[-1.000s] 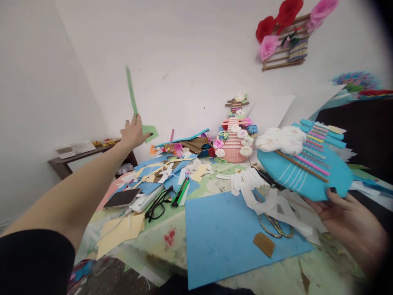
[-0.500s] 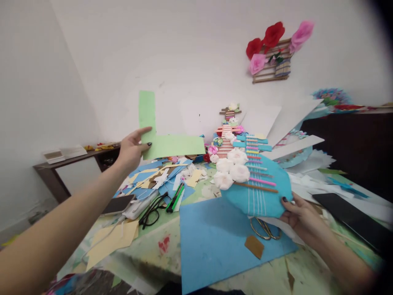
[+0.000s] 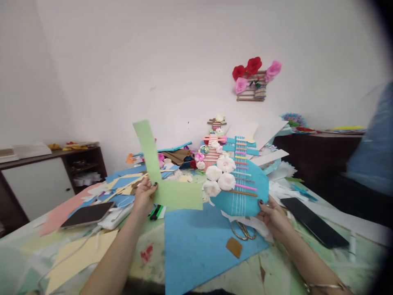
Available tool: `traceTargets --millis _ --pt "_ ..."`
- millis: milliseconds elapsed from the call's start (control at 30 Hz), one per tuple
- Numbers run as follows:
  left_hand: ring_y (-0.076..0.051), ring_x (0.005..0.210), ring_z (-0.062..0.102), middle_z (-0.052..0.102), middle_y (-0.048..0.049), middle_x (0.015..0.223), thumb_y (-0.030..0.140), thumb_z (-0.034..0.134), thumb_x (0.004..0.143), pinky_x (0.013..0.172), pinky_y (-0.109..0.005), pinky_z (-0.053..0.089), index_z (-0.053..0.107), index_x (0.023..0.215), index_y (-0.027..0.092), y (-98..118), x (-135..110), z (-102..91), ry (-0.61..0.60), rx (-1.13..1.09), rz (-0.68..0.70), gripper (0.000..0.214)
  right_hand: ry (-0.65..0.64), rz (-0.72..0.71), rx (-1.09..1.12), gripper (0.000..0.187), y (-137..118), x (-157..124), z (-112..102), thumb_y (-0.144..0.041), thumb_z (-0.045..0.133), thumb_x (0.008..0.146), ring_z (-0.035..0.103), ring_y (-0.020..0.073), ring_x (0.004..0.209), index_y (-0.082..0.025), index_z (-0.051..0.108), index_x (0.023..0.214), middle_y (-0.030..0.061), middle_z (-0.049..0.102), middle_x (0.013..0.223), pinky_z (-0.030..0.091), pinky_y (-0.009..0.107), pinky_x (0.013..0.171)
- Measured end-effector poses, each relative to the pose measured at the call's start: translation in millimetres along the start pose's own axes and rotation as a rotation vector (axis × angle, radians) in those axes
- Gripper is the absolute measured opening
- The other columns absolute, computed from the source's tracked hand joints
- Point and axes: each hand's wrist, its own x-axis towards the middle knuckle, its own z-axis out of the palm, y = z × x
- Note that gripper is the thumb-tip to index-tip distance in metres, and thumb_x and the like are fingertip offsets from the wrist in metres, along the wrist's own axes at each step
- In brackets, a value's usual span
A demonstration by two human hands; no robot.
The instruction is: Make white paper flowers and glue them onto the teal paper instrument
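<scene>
My left hand [image 3: 145,193] pinches an L-shaped piece of light green paper [image 3: 181,194] at its corner, thumb in front. One strip of it points up, the other to the right. In my right hand [image 3: 272,211] is a blue guitar-shaped paper craft [image 3: 256,180], gripped at its lower right edge. White paper flowers [image 3: 226,181] sit on its left side, and colored sticks with white strings cross its front. Below it, a blue paper sheet [image 3: 196,246] lies on the table, with gold-handled scissors [image 3: 243,230] and a small brown scrap [image 3: 234,247] on it.
Paper scraps [image 3: 123,182] are heaped at the left. A phone [image 3: 89,214] lies near them, and a black phone-like slab [image 3: 315,222] at the right. A green-and-black cutter [image 3: 156,212] is partly behind the green paper. Another flowered craft [image 3: 211,151] stands at the back.
My left hand has come down and nearer with the green paper, which now tilts left at its top. My right hand still holds the blue craft. The camera view has shifted.
</scene>
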Motion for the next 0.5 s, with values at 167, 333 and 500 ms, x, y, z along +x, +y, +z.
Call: traceTargets --millis 167,333,500 --pt "-0.012 0.057 0.067 0.072 0.0019 0.067 0.007 0.075 0.056 0.054 -0.016 0.054 0.068 0.094 0.020 0.4 -3.5 -13.2 -0.049 -0.073 -0.126 0.040 0.013 -0.060 -0.016 0.059 -2.3 -2.1 -0.7 -0.023 0.076 0.068 0.071 0.0210 0.066 -0.028 0.054 0.122 0.0018 0.075 0.087 0.058 0.035 0.063" --pt "-0.013 0.057 0.068 0.073 -0.0008 0.067 0.003 0.073 0.058 0.054 -0.017 0.055 0.070 0.093 0.018 -4.0 -5.9 -10.3 -0.105 -0.103 -0.185 0.039 -0.020 -0.068 -0.032 0.067 -3.7 -6.0 2.7 -0.023 0.078 0.065 0.071 0.0218 0.066 -0.029 0.051 0.126 0.0017 0.075 0.084 0.058 0.036 0.063" --pt "-0.016 0.059 0.070 0.075 -0.0025 0.073 0.003 0.073 0.057 0.055 -0.019 0.057 0.071 0.090 0.019 -8.5 -6.1 -8.8 -0.139 -0.115 -0.215 0.036 -0.061 -0.074 -0.045 0.069 -2.5 -6.2 4.4 -0.025 0.079 0.065 0.071 0.0203 0.066 -0.029 0.051 0.128 0.0010 0.075 0.082 0.057 0.032 0.063"
